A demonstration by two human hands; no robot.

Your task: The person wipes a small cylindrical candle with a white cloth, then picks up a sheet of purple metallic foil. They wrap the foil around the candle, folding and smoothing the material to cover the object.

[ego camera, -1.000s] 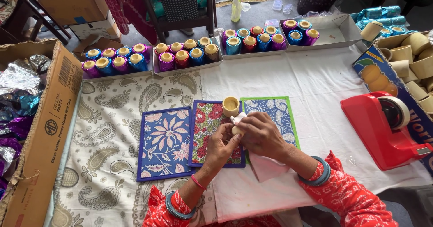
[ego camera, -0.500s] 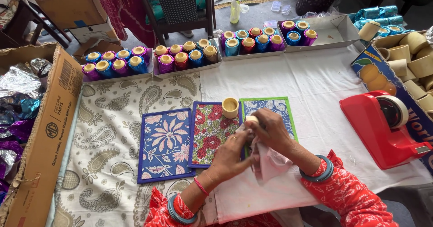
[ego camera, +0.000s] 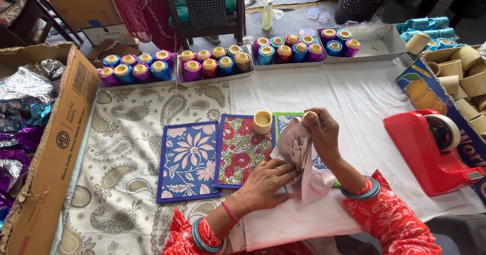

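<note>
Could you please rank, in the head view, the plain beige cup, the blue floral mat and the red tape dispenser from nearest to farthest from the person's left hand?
Measured from the left hand:
1. Plain beige cup, just above the hand, upright on the mats.
2. Blue floral mat, to the hand's left; close to the cup's distance.
3. Red tape dispenser, far to the right, beyond the right hand.

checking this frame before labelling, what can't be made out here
- Head view: the object in the right hand is wrapped by the pink cloth; only a tip shows.
- Green-bordered mat: mostly hidden under cloth and hands.
- Left hand: its fingers are partly tucked under the cloth.
- Tape dispenser: its base is cut by the right edge.
</note>
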